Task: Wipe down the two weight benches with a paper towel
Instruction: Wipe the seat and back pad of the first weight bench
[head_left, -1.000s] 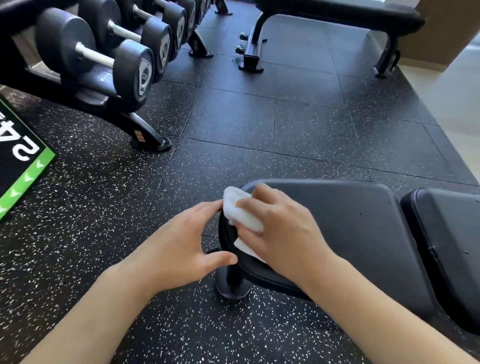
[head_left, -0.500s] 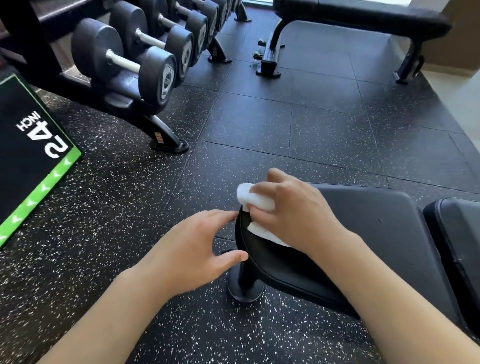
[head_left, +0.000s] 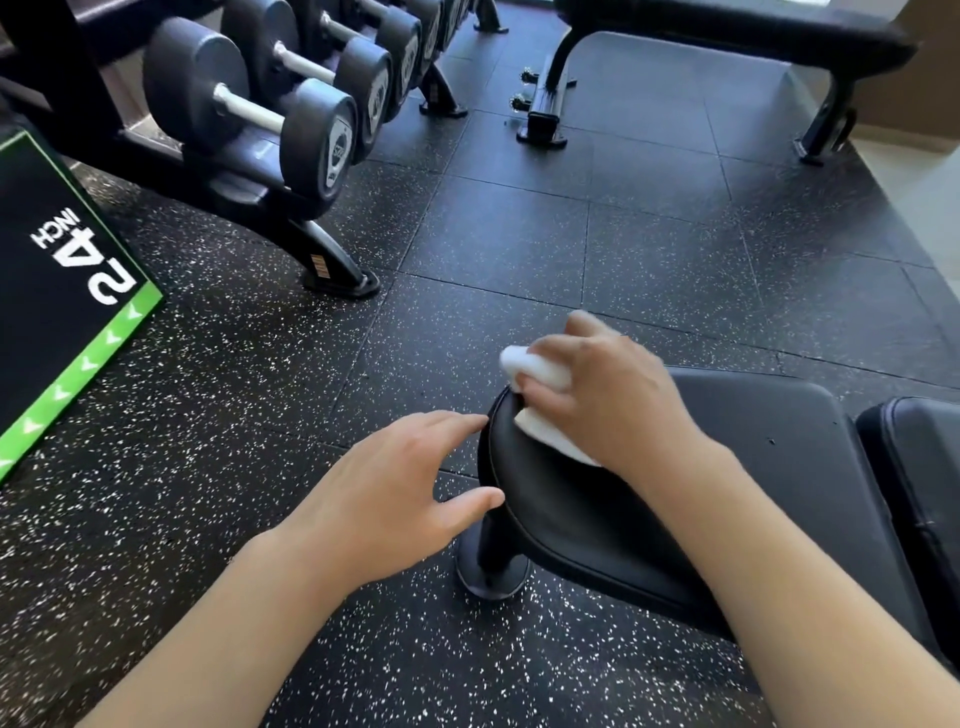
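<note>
A: Benches, status? Near bench (head_left: 779, 457) lies under both forearms; far bench (head_left: 727, 31) stands well apart across the floor.

B: Right hand (head_left: 618, 400) curls round the paper towel (head_left: 530, 364), pressing it on the near pad's end edge. Left hand (head_left: 389, 493) rests beside that end, fingers loosely spread, holding nothing.

A: Progress?

B: Judged early: near bench in hand, wiped extent unreadable; far bench apparently untouched.

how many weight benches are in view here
2: the near bench under the right hand wiping with the paper towel, and the far bench at top right, partly cropped.
</note>
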